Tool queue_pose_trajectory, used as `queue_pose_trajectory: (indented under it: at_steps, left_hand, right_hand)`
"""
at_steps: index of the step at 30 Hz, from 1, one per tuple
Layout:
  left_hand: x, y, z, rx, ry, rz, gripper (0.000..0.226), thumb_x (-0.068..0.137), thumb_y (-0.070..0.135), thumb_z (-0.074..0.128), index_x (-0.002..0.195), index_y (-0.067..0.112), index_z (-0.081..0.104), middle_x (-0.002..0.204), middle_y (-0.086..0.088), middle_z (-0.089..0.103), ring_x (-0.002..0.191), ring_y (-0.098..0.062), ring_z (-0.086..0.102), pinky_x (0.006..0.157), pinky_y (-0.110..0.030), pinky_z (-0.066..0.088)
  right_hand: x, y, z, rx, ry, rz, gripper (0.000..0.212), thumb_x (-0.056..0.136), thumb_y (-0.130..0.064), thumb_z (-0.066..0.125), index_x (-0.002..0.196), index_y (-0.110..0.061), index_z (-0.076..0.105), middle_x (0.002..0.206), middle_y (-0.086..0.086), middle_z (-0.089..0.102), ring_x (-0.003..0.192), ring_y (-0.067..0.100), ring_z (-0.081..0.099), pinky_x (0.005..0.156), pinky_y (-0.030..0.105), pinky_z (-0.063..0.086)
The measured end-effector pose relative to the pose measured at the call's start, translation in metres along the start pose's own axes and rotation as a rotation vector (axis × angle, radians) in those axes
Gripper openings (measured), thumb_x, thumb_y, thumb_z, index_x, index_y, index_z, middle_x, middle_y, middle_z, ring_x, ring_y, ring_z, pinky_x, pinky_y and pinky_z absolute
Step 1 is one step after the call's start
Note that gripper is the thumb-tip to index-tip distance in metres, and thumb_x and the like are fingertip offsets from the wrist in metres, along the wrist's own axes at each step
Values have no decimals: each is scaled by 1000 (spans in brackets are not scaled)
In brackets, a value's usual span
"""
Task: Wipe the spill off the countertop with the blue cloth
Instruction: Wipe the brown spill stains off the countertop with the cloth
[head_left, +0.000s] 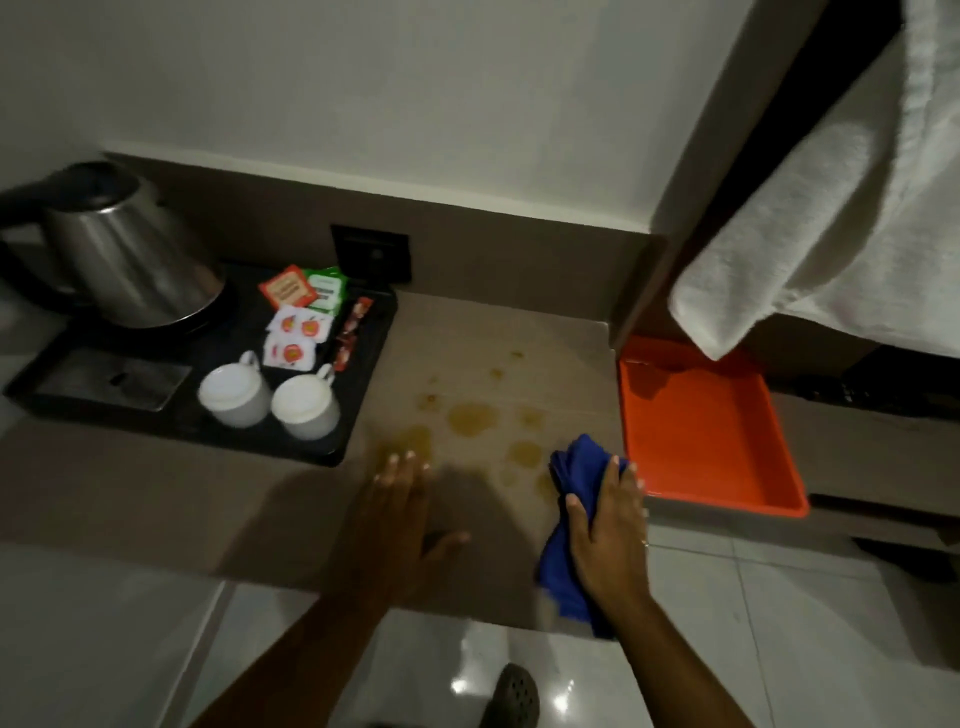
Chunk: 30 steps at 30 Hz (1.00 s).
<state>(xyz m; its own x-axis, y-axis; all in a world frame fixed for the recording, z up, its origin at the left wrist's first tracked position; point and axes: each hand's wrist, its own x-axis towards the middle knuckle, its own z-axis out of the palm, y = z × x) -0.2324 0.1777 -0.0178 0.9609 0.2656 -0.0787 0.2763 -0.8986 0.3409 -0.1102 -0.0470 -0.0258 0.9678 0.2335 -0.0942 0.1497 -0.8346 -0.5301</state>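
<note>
Amber puddles and drops of the spill (471, 420) lie on the beige countertop (156, 493), between a black tray and an orange tray. My right hand (610, 530) grips the bunched blue cloth (576, 470) at the spill's right edge; part of the cloth hangs below the counter's front edge. My left hand (397, 512) hovers flat with fingers spread over the counter, its fingertips at the spill's left puddle.
A black tray (358, 415) at left carries a steel kettle (127, 249), two white cups (236, 395) and sachets (298, 317). An orange tray (701, 431) sits right of the spill. A white towel (831, 208) hangs above it. A wall socket (371, 252) is behind.
</note>
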Motion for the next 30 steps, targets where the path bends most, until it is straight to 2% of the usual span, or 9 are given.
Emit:
queue_pose_trajectory:
  at_steps: [3, 7, 13, 16, 18, 20, 24, 26, 30]
  left_hand:
    - [-24, -38, 6, 14, 10, -108, 103, 84, 81, 24, 147, 0, 40, 152, -25, 40, 141, -45, 38, 114, -55, 28]
    - [-28, -59, 17, 123, 2, -203, 108, 82, 84, 19, 152, 2, 30, 160, -21, 29, 148, -41, 25, 117, -58, 22]
    - [-29, -64, 21, 116, -10, -242, 117, 75, 89, 2, 156, 5, 9, 166, -19, 6, 153, -36, 3, 121, -54, 5]
    - [-29, -76, 19, 79, 13, -316, 118, 72, 90, -3, 156, 7, 2, 166, -18, 1, 153, -34, -1, 121, -53, 2]
    - [-27, -90, 14, 55, 71, -382, 116, 75, 89, 4, 156, 6, 9, 166, -19, 8, 153, -35, 5, 120, -54, 6]
    - [-25, -107, 8, 49, 129, -463, 114, 77, 88, 11, 155, 4, 16, 164, -21, 15, 152, -37, 10, 119, -57, 10]
    - [-23, -141, -6, 68, 179, -556, 113, 77, 87, 15, 153, 4, 22, 162, -23, 20, 150, -40, 14, 118, -61, 11]
    - [-25, -150, -9, 86, 173, -567, 111, 77, 87, 16, 153, 6, 22, 162, -24, 20, 149, -42, 14, 117, -62, 11]
    - [-27, -151, -8, 108, 191, -555, 107, 79, 85, 23, 152, 7, 25, 161, -24, 23, 148, -42, 17, 116, -63, 14]
  right_hand:
    - [8, 1, 14, -351, 10, -86, 64, 97, -51, 23, 150, -20, 8, 161, 11, 3, 148, 29, -2, 118, 54, 6]
    - [17, -20, 33, -415, -3, -19, 61, 97, -47, 18, 150, -17, 10, 161, 13, 7, 148, 30, -2, 118, 54, 0]
    - [-11, 23, 7, -465, -219, -447, 62, 94, -51, 11, 149, -23, 4, 159, 0, -4, 146, 18, -8, 119, 43, -3]
    - [9, 20, 1, -464, -108, -220, 60, 98, -43, 19, 150, -13, 13, 160, 10, 5, 147, 24, -2, 120, 48, 2]
    - [25, -17, 21, -414, -9, 32, 59, 99, -36, 26, 149, -7, 16, 159, 18, 9, 147, 32, 3, 118, 54, 4]
    - [29, -55, 44, -357, -17, 98, 60, 99, -36, 26, 149, -5, 13, 159, 19, 6, 147, 33, 1, 118, 52, 0]
    - [-4, -49, 51, -399, -212, -438, 59, 98, -46, 16, 149, -20, 3, 158, 2, -5, 147, 18, -7, 117, 40, -6]
    - [-5, -16, 28, -422, -243, -524, 60, 95, -50, 13, 149, -24, 6, 159, -1, -1, 147, 15, -4, 118, 40, -3]
    - [32, -7, 16, -434, -65, -150, 62, 97, -44, 18, 149, -10, 16, 159, 15, 11, 147, 29, 4, 119, 47, 1]
